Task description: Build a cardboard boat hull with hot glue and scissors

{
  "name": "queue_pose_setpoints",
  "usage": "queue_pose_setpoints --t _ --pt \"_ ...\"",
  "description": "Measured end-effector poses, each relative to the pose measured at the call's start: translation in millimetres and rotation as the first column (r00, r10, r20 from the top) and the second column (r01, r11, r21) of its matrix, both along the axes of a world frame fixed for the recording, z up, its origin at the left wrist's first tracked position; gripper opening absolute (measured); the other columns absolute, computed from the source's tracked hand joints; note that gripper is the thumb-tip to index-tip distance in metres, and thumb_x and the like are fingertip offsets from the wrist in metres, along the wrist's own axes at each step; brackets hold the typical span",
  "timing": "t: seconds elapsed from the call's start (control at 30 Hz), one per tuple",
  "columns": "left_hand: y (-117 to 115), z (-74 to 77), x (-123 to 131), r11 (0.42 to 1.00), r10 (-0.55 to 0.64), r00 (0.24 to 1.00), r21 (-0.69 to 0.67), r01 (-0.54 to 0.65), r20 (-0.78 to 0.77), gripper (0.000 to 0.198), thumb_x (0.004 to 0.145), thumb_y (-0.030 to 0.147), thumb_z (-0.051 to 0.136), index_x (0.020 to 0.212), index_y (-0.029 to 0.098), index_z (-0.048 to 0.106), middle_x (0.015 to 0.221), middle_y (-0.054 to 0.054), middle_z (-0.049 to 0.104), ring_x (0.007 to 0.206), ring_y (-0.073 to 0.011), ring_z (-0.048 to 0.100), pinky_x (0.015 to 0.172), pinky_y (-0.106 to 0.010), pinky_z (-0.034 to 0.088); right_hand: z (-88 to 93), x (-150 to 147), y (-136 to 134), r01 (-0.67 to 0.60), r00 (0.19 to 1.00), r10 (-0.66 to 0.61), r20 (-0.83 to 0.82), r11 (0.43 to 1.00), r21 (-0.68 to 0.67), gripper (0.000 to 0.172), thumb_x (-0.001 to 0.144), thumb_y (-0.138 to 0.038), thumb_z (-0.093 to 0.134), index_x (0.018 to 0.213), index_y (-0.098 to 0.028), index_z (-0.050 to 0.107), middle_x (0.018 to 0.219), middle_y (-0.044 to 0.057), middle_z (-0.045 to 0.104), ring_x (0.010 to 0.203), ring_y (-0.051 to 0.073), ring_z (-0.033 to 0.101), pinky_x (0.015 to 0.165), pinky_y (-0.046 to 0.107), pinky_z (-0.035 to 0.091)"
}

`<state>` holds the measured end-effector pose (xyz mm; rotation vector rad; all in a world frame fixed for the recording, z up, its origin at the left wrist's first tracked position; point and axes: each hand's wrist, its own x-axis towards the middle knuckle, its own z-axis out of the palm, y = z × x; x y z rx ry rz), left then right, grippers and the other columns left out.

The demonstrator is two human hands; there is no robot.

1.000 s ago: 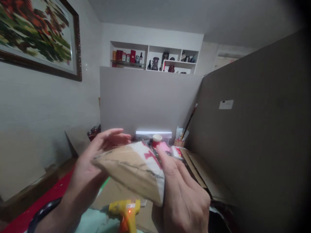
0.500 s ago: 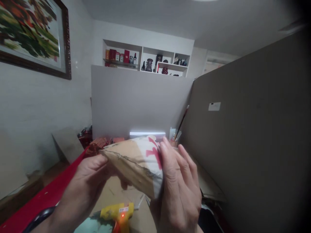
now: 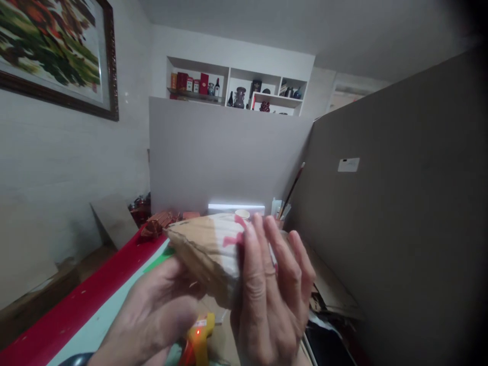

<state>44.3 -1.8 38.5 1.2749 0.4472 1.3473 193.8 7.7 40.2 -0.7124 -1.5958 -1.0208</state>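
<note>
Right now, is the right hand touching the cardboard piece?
Touching. The head view shows the right hand pressed flat against the cardboard piece.

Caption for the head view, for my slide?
Left hand and right hand hold a cardboard piece above a yellow glue gun.

A yellow glue gun (image 3: 201, 329) lies on the table (image 3: 72, 317), framed painting (image 3: 53, 46) and shelves (image 3: 236, 84) behind

We've got a folded cardboard piece (image 3: 206, 249), brown with a white, red-marked end, held up between both hands: our right hand (image 3: 270, 290) pressed flat against its white end, our left hand (image 3: 160, 310) cupped under the brown side. Below them sits a yellow glue gun (image 3: 198, 338), its red light glowing, on the table (image 3: 84, 310).
</note>
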Motion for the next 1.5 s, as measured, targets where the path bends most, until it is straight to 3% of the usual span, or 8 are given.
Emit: queue_pose_setpoints --t 0.2,0.47,0.53,0.63,0.7,0.93,1.13,1.5 --pt "0.3 14.6 -3.7 0.98 0.008 0.981 -0.198 0.031 0.194 0.044 0.087 0.016 0.071 0.125 0.037 0.072 0.131 -0.001 0.074 0.13 -0.027 0.062 0.102 -0.036 0.057 -12.5 -26.3 5.3 -0.106 0.994 0.106 0.01 0.993 -0.053 0.041 0.095 -0.001 0.043 0.133 0.006 0.058 0.147 0.023 0.053 0.147 0.033 0.04 0.118 0.062 0.034" --pt "15.4 19.1 -30.5 0.993 -0.108 0.983 -0.066 0.1 -0.145 0.037 0.083 0.028 0.079 0.12 0.029 0.076 0.113 -0.005 0.08 0.114 -0.0305 0.07 0.092 -0.036 0.058 11.6 20.6 0.3 -0.346 0.938 0.299 -0.177 0.853 -0.391 0.065 0.102 -0.048 0.047 0.153 -0.008 0.044 0.156 0.018 0.046 0.146 0.035 0.042 0.117 0.053 0.04" --pt "15.5 17.6 -36.2 0.986 -0.152 0.967 -0.094 0.136 -0.202 0.038 0.085 0.028 0.076 0.123 0.032 0.074 0.116 -0.002 0.079 0.114 -0.0302 0.07 0.092 -0.037 0.058 18.7 33.4 -1.4 -0.501 0.862 0.336 -0.38 0.681 -0.534 0.059 0.096 -0.049 0.062 0.147 -0.02 0.054 0.142 0.013 0.061 0.128 0.031 0.061 0.104 0.043 0.054" --pt "13.0 19.3 -39.3 0.978 -0.196 0.951 -0.117 0.172 -0.239 0.036 0.091 0.028 0.069 0.126 0.036 0.072 0.116 0.001 0.078 0.118 -0.0274 0.069 0.097 -0.036 0.057 24.9 39.7 -2.8 -0.773 0.598 0.402 -0.693 0.062 -0.631 0.038 0.089 -0.045 0.073 0.121 -0.025 0.069 0.103 0.005 0.075 0.091 0.022 0.074 0.076 0.028 0.061" --pt "11.6 22.1 -38.0 0.985 -0.17 0.95 -0.072 0.157 -0.262 0.032 0.094 0.033 0.065 0.124 0.035 0.073 0.114 0.0 0.079 0.121 -0.0264 0.067 0.105 -0.036 0.052 26.1 36.6 -4.0 -0.818 0.466 0.362 -0.807 -0.171 -0.549 0.028 0.086 -0.038 0.077 0.107 -0.022 0.071 0.092 0.004 0.074 0.084 0.021 0.072 0.073 0.027 0.059" --pt "11.8 21.5 -34.1 0.999 -0.018 0.981 0.024 0.023 -0.194 0.038 0.084 0.033 0.078 0.121 0.041 0.074 0.116 0.002 0.077 0.107 -0.0248 0.072 0.092 -0.034 0.061 24.1 23.8 -10.2 -0.828 0.517 0.367 -0.773 -0.016 -0.561 0.015 0.079 -0.018 0.075 0.089 -0.021 0.064 0.084 0.0 0.066 0.08 0.018 0.066 0.074 0.027 0.058" --pt "5.8 27.6 -35.3 0.982 -0.184 0.95 -0.083 0.168 -0.253 0.026 0.087 0.037 0.076 0.113 0.038 0.077 0.102 0.005 0.078 0.081 -0.0131 0.071 0.078 -0.019 0.059 19.2 33.5 -19.9 -0.734 0.647 0.348 -0.678 0.044 -0.678 0.027 0.088 -0.031 0.076 0.113 -0.029 0.067 0.1 0.003 0.07 0.093 0.023 0.068 0.079 0.032 0.061" --pt "7.8 24.4 -28.4 0.999 -0.014 0.903 0.029 0.029 -0.429 0.018 0.087 0.036 0.067 0.078 0.024 0.077 0.074 -0.001 0.065 0.068 -0.0164 0.056 0.061 -0.024 0.054 25.1 29.5 -23.2 -0.737 0.646 0.349 -0.679 0.056 -0.673 0.024 0.084 -0.022 0.075 0.108 -0.024 0.072 0.101 0.005 0.071 0.093 0.023 0.068 0.075 0.029 0.06"
